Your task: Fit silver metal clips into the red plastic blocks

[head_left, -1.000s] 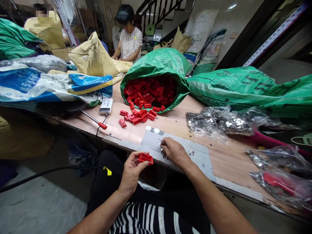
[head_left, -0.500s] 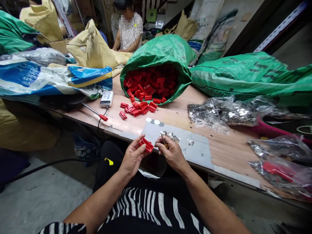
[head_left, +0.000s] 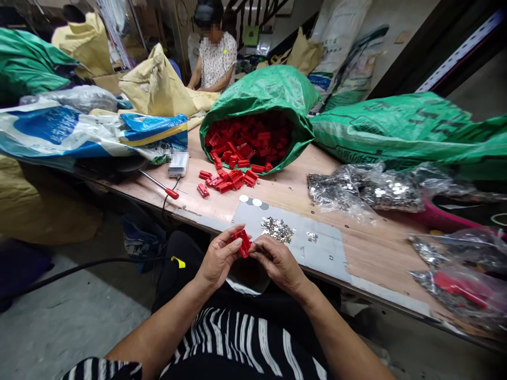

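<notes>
Head view gives me both hands close together just off the near edge of the bench (head_left: 376,245), above the lap. On my feed the left hand (head_left: 222,256) pinches a red plastic part (head_left: 242,243) between thumb and fingers, its hollow side showing and the piece tilted. The right hand (head_left: 279,264) sits right beside it, fingers curled in around a slim dark item (head_left: 261,247) whose end points at the part; I cannot tell whether the two touch. Just beyond the hands I have a gray mat (head_left: 325,258) bearing a heap of small shiny metal pieces (head_left: 276,229), with a smaller cluster (head_left: 312,237) to its right. Farther back, I see a loose pile of red parts (head_left: 227,182) spilled before the mouth of a green sack (head_left: 261,84), which holds many more. Left of that pile lies a red-handled rod (head_left: 171,193), near a cabled white device (head_left: 178,164). Clear bags of metal pieces (head_left: 364,187) lie to the right, and across the bench I make out a co-worker (head_left: 217,63) in a spotted top.
</notes>
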A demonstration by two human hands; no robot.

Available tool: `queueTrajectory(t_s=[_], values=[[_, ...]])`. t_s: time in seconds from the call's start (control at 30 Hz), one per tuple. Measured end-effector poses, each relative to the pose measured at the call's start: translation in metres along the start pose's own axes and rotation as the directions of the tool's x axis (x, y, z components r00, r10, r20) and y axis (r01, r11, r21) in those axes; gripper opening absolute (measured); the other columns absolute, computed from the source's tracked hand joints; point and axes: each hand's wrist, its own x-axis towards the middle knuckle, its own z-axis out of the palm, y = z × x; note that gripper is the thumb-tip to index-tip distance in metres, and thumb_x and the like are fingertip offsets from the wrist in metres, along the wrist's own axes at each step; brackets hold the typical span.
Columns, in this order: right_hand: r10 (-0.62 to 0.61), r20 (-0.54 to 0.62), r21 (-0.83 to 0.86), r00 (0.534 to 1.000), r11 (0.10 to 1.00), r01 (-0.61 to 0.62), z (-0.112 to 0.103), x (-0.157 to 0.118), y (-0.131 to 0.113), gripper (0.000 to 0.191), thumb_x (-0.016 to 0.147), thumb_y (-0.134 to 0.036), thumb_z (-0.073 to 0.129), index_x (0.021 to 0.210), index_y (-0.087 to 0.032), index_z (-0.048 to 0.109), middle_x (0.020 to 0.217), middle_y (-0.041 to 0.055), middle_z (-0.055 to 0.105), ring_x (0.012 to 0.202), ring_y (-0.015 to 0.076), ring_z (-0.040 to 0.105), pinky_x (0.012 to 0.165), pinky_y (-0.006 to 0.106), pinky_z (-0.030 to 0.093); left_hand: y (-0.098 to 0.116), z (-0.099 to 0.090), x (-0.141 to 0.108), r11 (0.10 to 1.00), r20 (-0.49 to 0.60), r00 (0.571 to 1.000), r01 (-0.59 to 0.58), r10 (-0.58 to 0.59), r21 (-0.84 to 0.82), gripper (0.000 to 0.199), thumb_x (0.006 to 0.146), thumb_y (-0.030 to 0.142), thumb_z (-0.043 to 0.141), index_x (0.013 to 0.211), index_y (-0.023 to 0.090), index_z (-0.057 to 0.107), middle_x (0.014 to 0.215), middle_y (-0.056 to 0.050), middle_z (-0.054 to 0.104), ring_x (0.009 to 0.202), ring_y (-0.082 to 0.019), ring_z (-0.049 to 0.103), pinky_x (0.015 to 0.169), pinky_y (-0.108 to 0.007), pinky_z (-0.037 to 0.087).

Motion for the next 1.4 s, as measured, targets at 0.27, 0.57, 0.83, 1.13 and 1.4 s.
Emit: queueTrajectory(t_s=[0.27,0.57,0.83,1.13,1.4], values=[[0.163,0.093,0.157,0.982,0.972,-0.176,-0.004,-0.007,0.005,0.007,0.089,-0.027,0.056,0.089,-0.02,0.059,0.082,0.0016,0.061,0.074,0.0145,0.055,0.069,0.026,0.043,-0.002,-0.002,-0.001,0.984,0.037,0.998,-0.063,0.058,0.166,0.038,0.074,0.023,0.072,0.112,0.02,0.067,0.096,-0.004,0.073,0.091,-0.015,0.063,0.086,-0.025,0.045],[0.335,0.042,0.291,0.941,0.897,-0.332,0.001,-0.008,0.007,0.024,0.084,-0.041,0.06,0.078,-0.02,0.048,0.073,-0.0029,0.048,0.067,0.0122,0.042,0.063,0.024,0.037,-0.007,-0.002,-0.003,0.946,0.088,0.989,-0.142,0.121,0.292,0.037,0.074,0.024,0.072,0.111,0.021,0.067,0.097,-0.005,0.072,0.091,-0.017,0.064,0.084,-0.027,0.049],[0.35,-0.019,0.202,0.937,0.919,-0.339,0.0,0.003,0.007,0.022,0.085,-0.041,0.058,0.089,-0.021,0.051,0.081,-0.0009,0.053,0.072,0.0145,0.049,0.066,0.026,0.042,-0.006,-0.004,0.005,0.86,0.178,0.961,-0.268,0.21,0.435,0.033,0.076,0.024,0.07,0.108,0.02,0.061,0.105,-0.007,0.067,0.094,-0.02,0.064,0.086,-0.032,0.051],[0.257,-0.081,-0.153,0.963,0.952,-0.267,0.003,0.006,0.017,0.025,0.09,-0.024,0.045,0.112,-0.023,0.059,0.101,0.0078,0.063,0.091,0.0207,0.06,0.082,0.035,0.048,0.003,-0.026,0.038,0.516,0.224,0.904,-0.397,0.364,0.759,0.033,0.076,0.02,0.067,0.109,0.023,0.064,0.1,-0.005,0.07,0.089,-0.02,0.064,0.084,-0.032,0.048],[0.252,-0.049,-0.258,0.966,0.932,-0.256,0.002,0.01,0.016,0.018,0.087,-0.017,0.049,0.096,-0.022,0.064,0.091,0.0044,0.069,0.083,0.0187,0.063,0.077,0.033,0.047,0.005,-0.032,0.047,0.515,0.265,0.907,-0.406,0.326,0.755,0.04,0.069,0.018,0.07,0.108,0.028,0.069,0.108,-0.004,0.071,0.102,-0.023,0.062,0.095,-0.036,0.044]])
